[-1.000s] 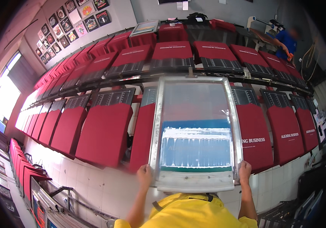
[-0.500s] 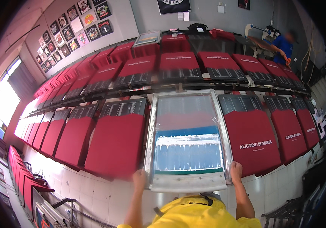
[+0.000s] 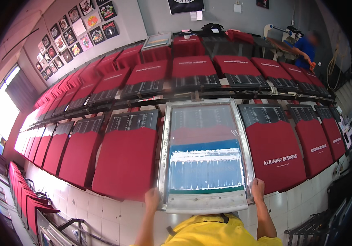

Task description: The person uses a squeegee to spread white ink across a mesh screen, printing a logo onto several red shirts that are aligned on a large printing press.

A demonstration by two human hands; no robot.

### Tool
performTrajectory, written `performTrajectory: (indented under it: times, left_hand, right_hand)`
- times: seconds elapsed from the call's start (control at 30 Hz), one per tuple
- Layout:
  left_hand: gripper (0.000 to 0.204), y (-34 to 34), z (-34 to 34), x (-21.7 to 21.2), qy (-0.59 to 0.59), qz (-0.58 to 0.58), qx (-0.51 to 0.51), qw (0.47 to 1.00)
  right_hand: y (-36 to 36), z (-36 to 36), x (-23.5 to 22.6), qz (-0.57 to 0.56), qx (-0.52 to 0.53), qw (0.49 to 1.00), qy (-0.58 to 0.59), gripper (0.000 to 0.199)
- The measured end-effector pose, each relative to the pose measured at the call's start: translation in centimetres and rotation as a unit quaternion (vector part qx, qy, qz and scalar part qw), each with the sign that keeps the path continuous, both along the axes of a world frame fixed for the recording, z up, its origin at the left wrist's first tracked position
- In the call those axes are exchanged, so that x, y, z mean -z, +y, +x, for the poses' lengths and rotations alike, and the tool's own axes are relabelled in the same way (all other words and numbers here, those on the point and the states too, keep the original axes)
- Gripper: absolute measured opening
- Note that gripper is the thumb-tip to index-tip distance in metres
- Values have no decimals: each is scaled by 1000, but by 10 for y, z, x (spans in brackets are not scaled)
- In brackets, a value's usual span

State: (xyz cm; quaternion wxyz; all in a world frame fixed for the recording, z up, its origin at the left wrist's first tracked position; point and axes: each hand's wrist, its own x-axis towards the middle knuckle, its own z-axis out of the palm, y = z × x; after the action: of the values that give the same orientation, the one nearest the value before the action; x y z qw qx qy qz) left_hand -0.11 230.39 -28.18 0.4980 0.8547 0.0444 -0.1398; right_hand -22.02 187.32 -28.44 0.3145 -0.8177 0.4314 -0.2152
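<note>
Directly in front of me lies a silk-screen printing frame (image 3: 245, 143), a metal rectangle with a see-through mesh. A blue stencil area (image 3: 206, 174) fills its nearer half, with a thick line of white ink (image 3: 204, 154) across it and streaks running toward me. My left hand (image 3: 152, 199) is closed around the near left corner of the frame. At the opposite near corner, my right hand (image 3: 258, 189) grips the frame's right side. Through the mesh, a board with red cloth shows faintly beneath. Right of the frame sits a red shirt (image 3: 280, 164) with white printed lettering.
A plain red shirt (image 3: 124, 164) on a board lies left of the frame. More red-covered boards run along both sides of a dark rail (image 3: 143, 101). Another screen frame (image 3: 157, 41) rests at the back. A person in blue (image 3: 306, 49) stands far right.
The frame and both hands sit slightly lower and further right in the picture. The surrounding boards shift a little too, as my view moves. Both hands keep their grip.
</note>
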Motion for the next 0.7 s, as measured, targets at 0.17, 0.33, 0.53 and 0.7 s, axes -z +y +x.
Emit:
performTrajectory:
  times: [0.17,0.33,0.53,0.7]
  left_hand:
    - [32,8,3,23,-20,-1,-9,1000]
    - [29,6,9,15,-67,78,61,993]
    - [28,9,10,26,-94,135,67,984]
    - [24,10,-2,-4,-186,104,54,976]
  right_hand:
    - [-6,1,20,-2,-4,1000,5,31]
    - [-5,-4,24,5,7,999,32,31]
    - [-6,2,27,-38,-7,999,24,34]
    - [18,7,-32,-102,-82,985,110,32]
